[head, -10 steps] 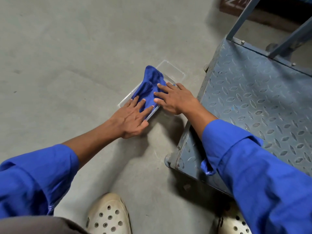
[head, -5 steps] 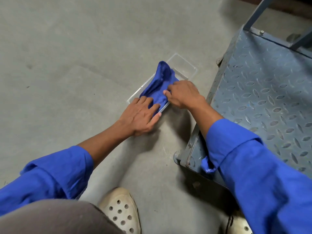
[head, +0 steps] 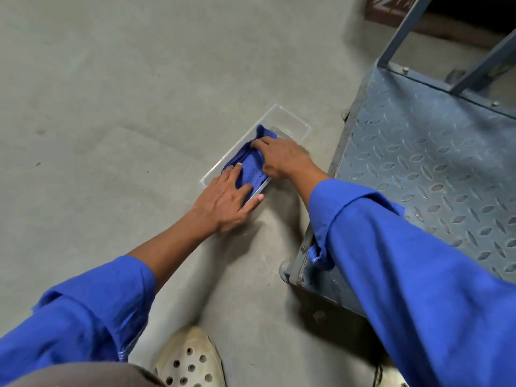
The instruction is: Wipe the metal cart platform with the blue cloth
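Note:
The blue cloth [head: 251,169] lies bunched in a shallow clear plastic tray [head: 290,121] on the concrete floor, just left of the cart. My left hand [head: 223,202] presses flat on the cloth's near end with straight fingers, its thumb along the tray's near rim. My right hand [head: 284,160] lies over the cloth's far part, fingertips curled onto a fold of it. The metal cart platform [head: 418,163], blue-grey tread plate, fills the right side, and my right forearm crosses its left corner.
Two slanted handle posts [head: 402,32] rise from the cart's far edge. A caster [head: 284,270] sticks out under the cart's near left corner. My pale perforated shoe [head: 190,358] stands on the bare concrete floor [head: 111,107] at the bottom.
My right hand has moved from the cloth's near right edge to its far end. The raised cloth peak is now pushed down lower into the tray. My left hand stays pressed on the near end.

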`<state>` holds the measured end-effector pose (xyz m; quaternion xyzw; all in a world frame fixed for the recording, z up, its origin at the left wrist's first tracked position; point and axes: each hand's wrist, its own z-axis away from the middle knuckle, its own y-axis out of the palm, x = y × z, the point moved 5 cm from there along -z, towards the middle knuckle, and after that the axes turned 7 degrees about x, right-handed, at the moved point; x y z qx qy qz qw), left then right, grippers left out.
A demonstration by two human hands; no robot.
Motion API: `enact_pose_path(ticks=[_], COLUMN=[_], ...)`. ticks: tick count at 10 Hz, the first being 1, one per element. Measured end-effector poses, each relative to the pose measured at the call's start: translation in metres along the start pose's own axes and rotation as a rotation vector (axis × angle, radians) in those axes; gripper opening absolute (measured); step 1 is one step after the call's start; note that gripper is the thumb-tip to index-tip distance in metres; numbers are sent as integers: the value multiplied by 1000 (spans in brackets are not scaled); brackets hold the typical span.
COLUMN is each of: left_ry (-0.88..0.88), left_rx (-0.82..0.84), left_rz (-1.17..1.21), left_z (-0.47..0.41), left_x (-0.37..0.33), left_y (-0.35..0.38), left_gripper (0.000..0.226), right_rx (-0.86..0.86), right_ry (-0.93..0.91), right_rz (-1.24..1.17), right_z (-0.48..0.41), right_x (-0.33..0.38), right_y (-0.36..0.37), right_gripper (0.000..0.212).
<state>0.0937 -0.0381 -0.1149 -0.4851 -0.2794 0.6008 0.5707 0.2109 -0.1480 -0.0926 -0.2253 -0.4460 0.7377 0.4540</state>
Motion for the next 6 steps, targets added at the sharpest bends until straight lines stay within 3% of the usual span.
enact_pose_path(ticks=[1, 3, 4, 5, 6], left_ry=[-42, -43, -41, -8, 29], left_rx=[41, 100, 65, -74, -156], left_rz=[103, 146, 111, 6, -76], left_z=[4, 1, -3, 0, 7], left_x=[-1, 1, 5, 5, -3], left_y=[-9, -14, -6, 3, 4], left_gripper=[65, 56, 64, 83, 79], right_rx=[-43, 41, 93, 86, 43], right_ry=[29, 51, 79, 78, 58], right_rz=[-29, 22, 68, 103, 146], right_z=[-9, -22, -12, 12, 32], right_x=[0, -5, -6, -14, -24], right_y=[-3, 0, -3, 2, 3], right_gripper=[54, 53, 56, 64, 69])
